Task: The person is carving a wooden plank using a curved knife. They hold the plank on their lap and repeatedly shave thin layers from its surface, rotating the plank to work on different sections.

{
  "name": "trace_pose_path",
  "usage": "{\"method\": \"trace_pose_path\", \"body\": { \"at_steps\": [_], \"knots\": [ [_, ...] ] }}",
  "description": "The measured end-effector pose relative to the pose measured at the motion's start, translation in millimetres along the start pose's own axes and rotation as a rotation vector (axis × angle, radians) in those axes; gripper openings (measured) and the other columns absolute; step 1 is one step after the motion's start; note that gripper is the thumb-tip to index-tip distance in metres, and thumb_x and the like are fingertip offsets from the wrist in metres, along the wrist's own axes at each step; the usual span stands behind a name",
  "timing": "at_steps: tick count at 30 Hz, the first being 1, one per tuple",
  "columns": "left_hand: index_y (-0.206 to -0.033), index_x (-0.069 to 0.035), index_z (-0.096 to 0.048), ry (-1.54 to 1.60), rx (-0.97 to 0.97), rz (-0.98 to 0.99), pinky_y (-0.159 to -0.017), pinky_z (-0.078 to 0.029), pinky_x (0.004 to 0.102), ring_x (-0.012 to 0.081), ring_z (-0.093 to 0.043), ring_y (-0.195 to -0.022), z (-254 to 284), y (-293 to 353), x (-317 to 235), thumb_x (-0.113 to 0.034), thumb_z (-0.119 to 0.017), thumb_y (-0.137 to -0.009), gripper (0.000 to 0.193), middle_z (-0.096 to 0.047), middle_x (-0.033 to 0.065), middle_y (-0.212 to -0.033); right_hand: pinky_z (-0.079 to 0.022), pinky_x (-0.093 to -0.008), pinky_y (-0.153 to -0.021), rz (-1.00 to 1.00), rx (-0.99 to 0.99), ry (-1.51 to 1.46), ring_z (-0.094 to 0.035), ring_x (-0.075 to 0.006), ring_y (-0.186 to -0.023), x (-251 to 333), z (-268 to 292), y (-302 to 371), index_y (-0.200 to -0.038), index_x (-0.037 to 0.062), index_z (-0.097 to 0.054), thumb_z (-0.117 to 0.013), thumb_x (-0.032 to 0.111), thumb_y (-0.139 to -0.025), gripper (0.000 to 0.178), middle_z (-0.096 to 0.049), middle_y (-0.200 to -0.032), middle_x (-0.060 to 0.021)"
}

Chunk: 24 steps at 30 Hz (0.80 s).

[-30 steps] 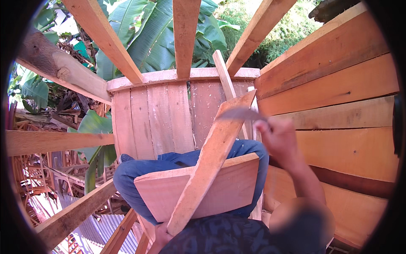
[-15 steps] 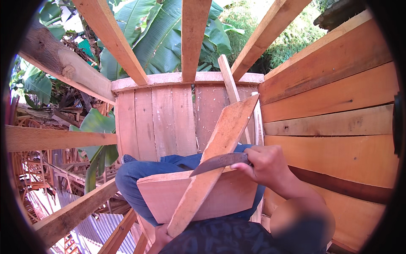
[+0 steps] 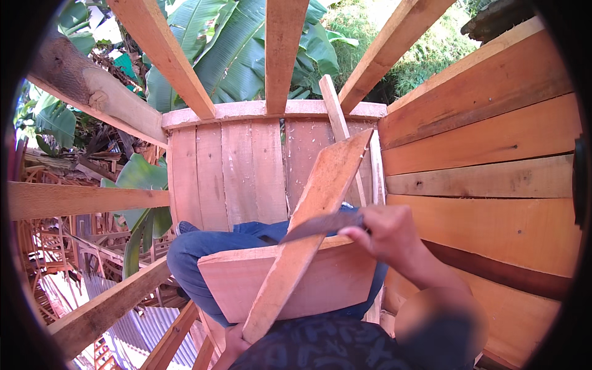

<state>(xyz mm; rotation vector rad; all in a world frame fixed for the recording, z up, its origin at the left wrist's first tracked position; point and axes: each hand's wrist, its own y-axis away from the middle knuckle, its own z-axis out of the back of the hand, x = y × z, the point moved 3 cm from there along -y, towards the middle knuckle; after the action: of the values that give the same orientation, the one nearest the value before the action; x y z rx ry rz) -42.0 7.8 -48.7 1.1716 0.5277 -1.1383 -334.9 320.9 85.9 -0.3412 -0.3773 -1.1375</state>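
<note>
My right hand (image 3: pixel 390 233) is closed round the handle of a large, dark-bladed knife (image 3: pixel 320 227). Its blade lies across a long, narrow wooden plank (image 3: pixel 328 176) and points left. The plank slants from my waist up toward the far right, and its far end is cut at an angle. At the lower end, my left hand (image 3: pixel 234 343) grips the plank, with most of its fingers hidden. Under the plank, a wide wooden board (image 3: pixel 229 280) rests across my lap, its far edge near the blade.
Wooden slats (image 3: pixel 280 55) rise in front and on the left. To the right stands a plank wall (image 3: pixel 481 179). Small shavings lie on the plank floor (image 3: pixel 237 179) ahead. A thin wood strip (image 3: pixel 333 108) leans behind the plank. Banana leaves (image 3: pixel 237 55) hang beyond.
My right hand and the knife have moved slightly away from me along the plank. The plank's far end has shifted a little up and left. My left hand keeps its place.
</note>
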Motion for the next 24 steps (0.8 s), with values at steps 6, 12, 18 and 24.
{"method": "trace_pose_path", "body": {
  "at_steps": [6, 12, 18, 24],
  "knots": [
    [-0.086, 0.001, -0.069, -0.003, 0.015, 0.017, -0.063, -0.053, 0.0327, 0.025, -0.07, -0.071, 1.2, 1.2, -0.9, -0.036, -0.085, -0.06, 0.048, -0.069, 0.0131, -0.075, -0.038, -0.0357, -0.041, -0.199, -0.08, -0.183, -0.051, -0.0248, -0.041, -30.5, 0.0, -11.0, -0.059, 0.0029, -0.051, -0.063, 0.046, -0.086, 0.052, -0.046, -0.048, -0.0122],
    [-0.086, 0.0, -0.069, 0.051, -0.036, 0.028, -0.064, -0.052, 0.0314, 0.0222, -0.071, -0.071, 5.4, -6.3, -28.7, -0.036, -0.085, -0.06, 0.047, -0.069, 0.013, -0.075, -0.041, -0.039, -0.043, -0.143, -0.138, -0.088, -0.054, -0.031, -0.044, -34.6, 18.6, -30.9, -0.056, 0.0043, -0.051, -0.062, 0.051, -0.085, 0.056, -0.05, -0.05, -0.0145],
    [-0.086, 0.0, -0.069, 0.038, 0.007, 0.023, -0.064, -0.052, 0.0312, 0.0228, -0.071, -0.071, 0.1, 2.1, -0.4, -0.036, -0.085, -0.06, 0.047, -0.069, 0.0134, -0.075, -0.04, -0.0402, -0.046, 0.005, -0.119, 0.047, -0.054, -0.035, -0.047, -21.2, 7.5, -21.7, -0.056, 0.0004, -0.051, -0.06, 0.049, -0.087, 0.059, -0.048, -0.05, -0.0175],
    [-0.086, 0.0, -0.069, 0.014, 0.012, 0.011, -0.064, -0.052, 0.0311, 0.0227, -0.071, -0.071, -1.2, 1.5, -4.1, -0.035, -0.085, -0.061, 0.046, -0.069, 0.0134, -0.075, -0.04, -0.0405, -0.044, -0.078, -0.141, -0.03, -0.054, -0.033, -0.047, -25.6, 15.1, -15.2, -0.058, 0.001, -0.054, -0.062, 0.048, -0.086, 0.055, -0.049, -0.05, -0.0151]
  ]
}}
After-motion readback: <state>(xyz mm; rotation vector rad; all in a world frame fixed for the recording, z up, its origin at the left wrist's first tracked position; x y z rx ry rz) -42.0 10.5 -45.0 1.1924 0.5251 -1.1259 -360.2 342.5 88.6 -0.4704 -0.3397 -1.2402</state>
